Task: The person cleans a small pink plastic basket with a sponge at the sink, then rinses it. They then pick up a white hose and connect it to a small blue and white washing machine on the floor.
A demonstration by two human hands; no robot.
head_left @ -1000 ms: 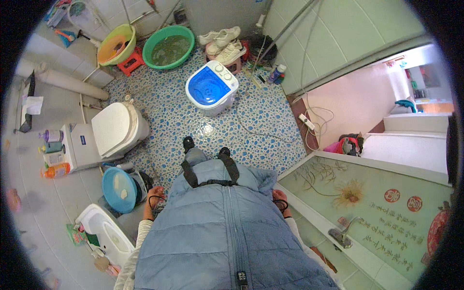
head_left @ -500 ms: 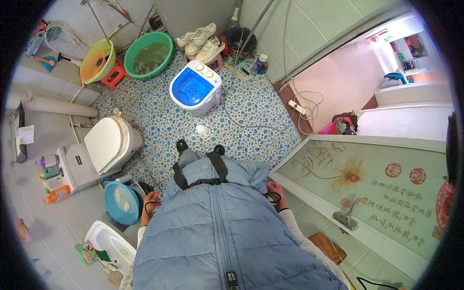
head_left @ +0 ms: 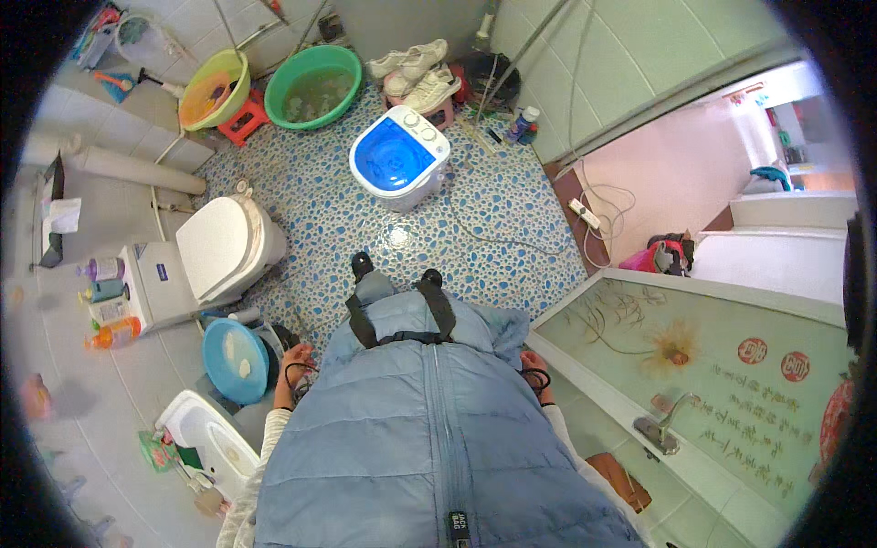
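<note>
jacket (head_left: 429, 438): quilted cloth, matt | floor (head_left: 512, 210): pebbly tile | toilet (head_left: 224, 247): glossy

A small bathroom seen from above, with a blue pebble-patterned floor (head_left: 475, 219). Near the centre, toward twelve o'clock, stands a small white washing machine (head_left: 400, 157) with a blue lid. At eleven o'clock sit a green basin (head_left: 313, 85) and a yellow basin (head_left: 214, 89), the yellow one just beside a red stool (head_left: 243, 122). Pale sneakers (head_left: 418, 73) lie at twelve o'clock. A white toilet (head_left: 219, 251), lid closed, is at nine o'clock, with bottles (head_left: 102, 301) on a ledge left of it. A blue basin (head_left: 235, 360) lies at seven o'clock. A frosted glass door (head_left: 713, 374) with a flower design fills four o'clock. A white power strip (head_left: 585, 214) lies at two o'clock.
</note>
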